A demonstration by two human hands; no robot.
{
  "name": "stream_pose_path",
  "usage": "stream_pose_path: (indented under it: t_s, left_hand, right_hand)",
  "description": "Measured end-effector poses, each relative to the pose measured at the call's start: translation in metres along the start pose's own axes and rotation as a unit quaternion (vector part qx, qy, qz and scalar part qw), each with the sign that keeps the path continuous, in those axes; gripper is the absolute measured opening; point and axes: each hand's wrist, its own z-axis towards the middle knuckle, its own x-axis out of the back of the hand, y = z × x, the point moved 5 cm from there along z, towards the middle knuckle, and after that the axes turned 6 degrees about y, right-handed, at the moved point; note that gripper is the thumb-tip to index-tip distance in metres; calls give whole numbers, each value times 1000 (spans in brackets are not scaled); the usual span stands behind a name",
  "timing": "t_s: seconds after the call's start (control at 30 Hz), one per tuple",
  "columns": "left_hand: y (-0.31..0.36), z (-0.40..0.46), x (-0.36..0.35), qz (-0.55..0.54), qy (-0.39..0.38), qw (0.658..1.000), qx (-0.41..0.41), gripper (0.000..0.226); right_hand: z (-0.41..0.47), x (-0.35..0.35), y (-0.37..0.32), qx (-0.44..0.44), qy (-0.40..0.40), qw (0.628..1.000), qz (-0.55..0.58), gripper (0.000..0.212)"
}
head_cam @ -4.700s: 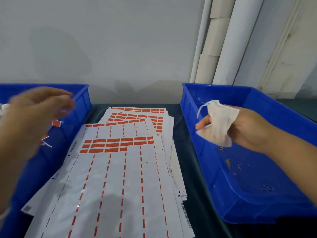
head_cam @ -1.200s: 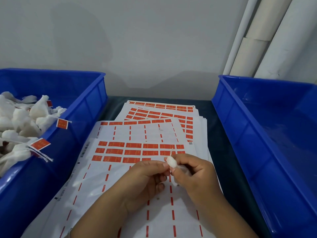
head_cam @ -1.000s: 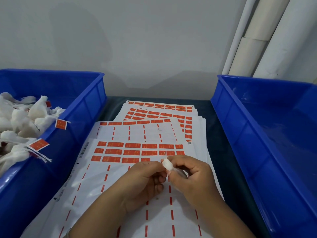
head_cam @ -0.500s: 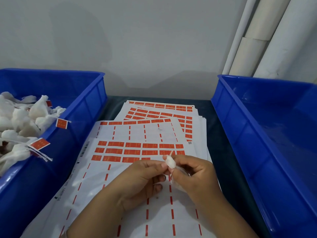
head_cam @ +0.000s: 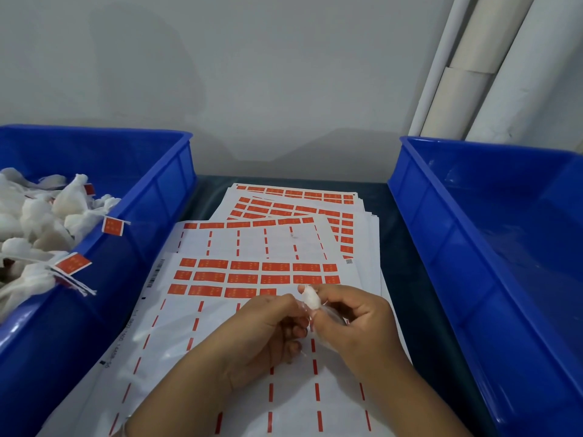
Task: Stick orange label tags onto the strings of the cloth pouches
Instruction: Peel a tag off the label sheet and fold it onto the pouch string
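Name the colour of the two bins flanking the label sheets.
Blue, both the left bin and right bin; head view.

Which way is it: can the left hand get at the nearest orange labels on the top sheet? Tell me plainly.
Probably yes. The left hand hangs just below the bottom row of orange labels on the top sheet, nothing between them. But its fingertips now pinch at the cloth pouch that the right hand grips.

Left hand (head_cam: pixel 268 329) and right hand (head_cam: pixel 350 320) meet fingertip to fingertip, fingers curled, both pinching the pouch (head_cam: pixel 310 299); forearms converge toward the grip.
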Motion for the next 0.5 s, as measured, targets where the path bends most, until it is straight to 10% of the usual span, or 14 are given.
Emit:
stream_pose_path:
  t_s: [0.5]
  left_hand:
    - [9,0,4,-3,3,998,-68,25]
  right_hand:
    - [3,4,1,-6,22,1000,20,18]
